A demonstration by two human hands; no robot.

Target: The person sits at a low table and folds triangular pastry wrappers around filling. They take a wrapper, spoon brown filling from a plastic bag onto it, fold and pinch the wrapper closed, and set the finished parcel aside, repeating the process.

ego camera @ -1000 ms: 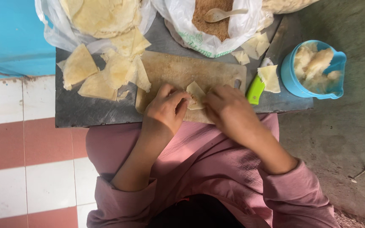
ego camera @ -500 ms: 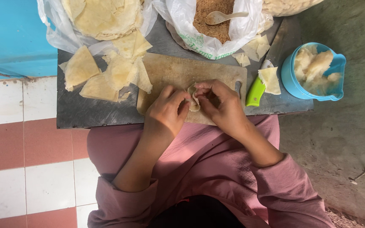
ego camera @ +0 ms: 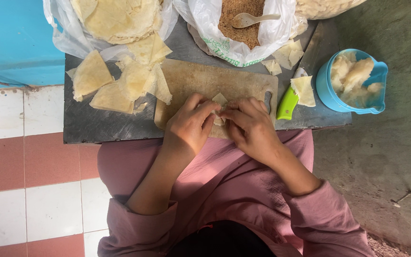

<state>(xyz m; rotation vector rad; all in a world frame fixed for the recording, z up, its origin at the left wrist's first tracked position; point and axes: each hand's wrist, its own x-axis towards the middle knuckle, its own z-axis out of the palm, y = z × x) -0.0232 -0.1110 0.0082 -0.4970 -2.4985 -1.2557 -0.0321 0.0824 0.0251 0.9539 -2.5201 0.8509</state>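
The dark grey worktop [ego camera: 105,126] spans the upper half of the view and carries all items; it sits across the lap of a person in a pink long-sleeved garment, above a floor of white and red tiles [ego camera: 29,162]. A wooden cutting board [ego camera: 191,78] lies at the centre of the worktop. At the upper left, a clear plastic bag [ego camera: 60,28] holds a stack of round thin pastry sheets [ego camera: 117,19]; cut triangular pastry pieces [ego camera: 91,76] lie spread on the worktop just beside it, some overlapping the left edge of the board. At the upper centre, a white plastic bag [ego camera: 274,33] holds a brown crumbly filling [ego camera: 236,14], with a pale spoon [ego camera: 248,19] resting in it. At the right edge, a blue container [ego camera: 327,88] holds pale, lumpy dough-like pieces [ego camera: 353,76]. A green-handled knife [ego camera: 287,102] lies between the board and the blue container, with a small pastry triangle [ego camera: 305,90] over its blade end. The left hand [ego camera: 189,126] and the right hand [ego camera: 250,126] meet over the near edge of the board. The fingers of both hands are closed on a small folded pastry piece [ego camera: 220,100], pinching it from either side; its pointed tip shows above the fingers, and the rest is hidden by them.
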